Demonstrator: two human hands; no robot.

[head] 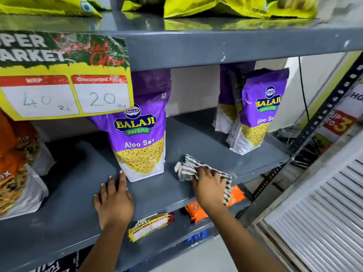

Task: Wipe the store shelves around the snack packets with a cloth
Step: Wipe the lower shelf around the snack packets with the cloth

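Note:
A striped black-and-white cloth (187,167) lies bunched on the grey middle shelf (82,195), pressed down by my right hand (209,184), whose fingers grip it. Just left of it stands a purple Aloo Sev packet (142,132), upright. My left hand (114,201) rests flat on the shelf with fingers spread, its fingertips touching the packet's lower left corner. Two more purple Aloo Sev packets (259,110) stand at the back right of the same shelf.
An orange snack packet (15,163) stands at the far left. A yellow price tag (64,79) hangs from the shelf above, which holds yellow-green packets (235,6). Below are orange packets (196,212) and another tag (150,225). A slotted metal upright (324,118) borders the right.

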